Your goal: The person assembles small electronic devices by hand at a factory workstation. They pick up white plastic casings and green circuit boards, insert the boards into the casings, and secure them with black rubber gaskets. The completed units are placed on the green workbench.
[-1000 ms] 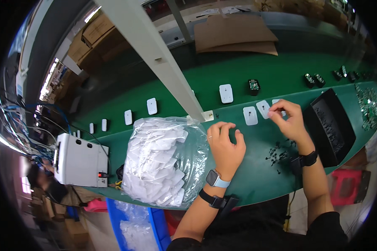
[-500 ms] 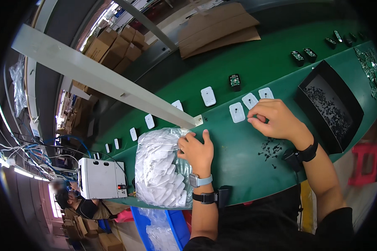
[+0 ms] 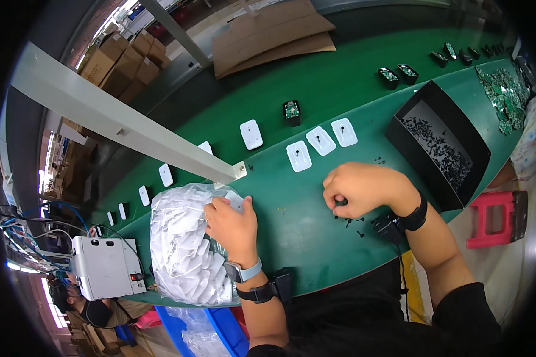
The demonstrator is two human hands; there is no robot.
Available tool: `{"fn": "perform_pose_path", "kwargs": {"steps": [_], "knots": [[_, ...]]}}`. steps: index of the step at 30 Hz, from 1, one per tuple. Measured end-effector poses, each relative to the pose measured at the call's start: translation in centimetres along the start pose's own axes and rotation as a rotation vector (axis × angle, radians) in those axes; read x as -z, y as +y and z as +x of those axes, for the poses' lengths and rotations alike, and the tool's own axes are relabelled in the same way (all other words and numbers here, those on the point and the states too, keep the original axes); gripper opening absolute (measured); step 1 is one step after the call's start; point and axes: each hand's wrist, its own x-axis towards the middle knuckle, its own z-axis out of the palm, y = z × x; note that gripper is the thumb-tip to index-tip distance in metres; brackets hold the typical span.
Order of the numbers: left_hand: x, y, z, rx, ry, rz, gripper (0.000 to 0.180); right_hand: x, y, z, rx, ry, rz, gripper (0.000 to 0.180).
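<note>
My left hand [image 3: 232, 229] is closed round a white plastic cover [image 3: 236, 200], which shows between fingers and thumb. It is at the right edge of a clear bag [image 3: 187, 250] full of similar white pieces. My right hand [image 3: 363, 187], fingers curled into a pinch, is over a scatter of small black parts [image 3: 355, 224]; something dark shows at its fingertips, too small to make out. Beyond the hands three white covers lie in a slanting row, the left cover [image 3: 299, 159], middle cover [image 3: 321, 146] and right cover [image 3: 345, 137], each with a small black part on it.
A black open box [image 3: 482, 154] of small black parts stands at the right. Behind the worktop, a green belt [image 3: 351, 53] carries white covers and black housings [image 3: 292, 114]. A metal post [image 3: 131, 119] rises at left, by a white machine [image 3: 107, 268]. Circuit boards [image 3: 500, 98] lie far right.
My left hand has closed round a white cover at the bag. My right hand has drawn back from the row of covers to the loose black parts. The view has shifted right.
</note>
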Motion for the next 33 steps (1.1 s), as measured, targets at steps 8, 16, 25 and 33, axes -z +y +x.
{"fn": "perform_pose_path", "kwargs": {"steps": [8,16,25,33], "knots": [[0.0,-1.3,0.6,0.009,-0.185,-0.333,0.032,-1.2,0.0,0.4,0.026,-0.043,-0.046,0.009],[0.8,0.0,0.8,-0.101,-0.26,-0.751,0.023,-1.8,-0.4,0.3,0.035,-0.136,-0.209,0.009],[1.8,2.7,-0.7,0.003,-0.636,-1.569,0.043,-1.3,-2.5,1.7,0.108,0.37,0.355,0.006],[2.2,4.7,-1.5,-0.074,-0.694,-1.54,0.043,-2.8,-2.1,3.0,0.258,0.655,0.117,0.01]]}}
